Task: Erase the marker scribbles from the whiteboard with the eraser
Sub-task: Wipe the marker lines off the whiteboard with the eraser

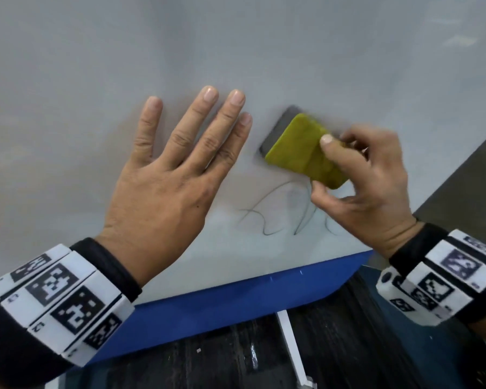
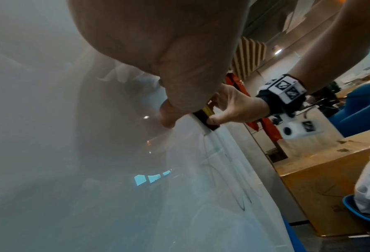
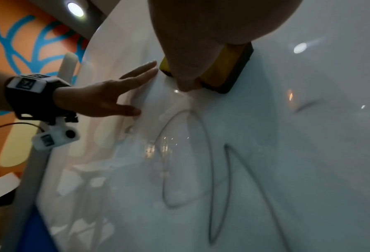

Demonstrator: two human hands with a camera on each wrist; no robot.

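Observation:
A white whiteboard [image 1: 96, 80] fills most of the head view. Thin dark marker scribbles [image 1: 275, 214] loop across it near its lower edge; they also show in the right wrist view as scribbles [image 3: 201, 170]. My right hand [image 1: 362, 178] grips a yellow eraser [image 1: 300, 147] with a dark felt base, pressed against the board just above the scribbles. The eraser [image 3: 227, 71] is partly hidden by my palm in the right wrist view. My left hand [image 1: 174, 169] lies flat on the board with straight, spread fingers, just left of the eraser.
A blue strip [image 1: 236, 304] runs along the board's lower edge. A grey surface [image 1: 466, 175] lies beyond the board's right edge. Cardboard boxes [image 2: 322, 179] stand to the right in the left wrist view.

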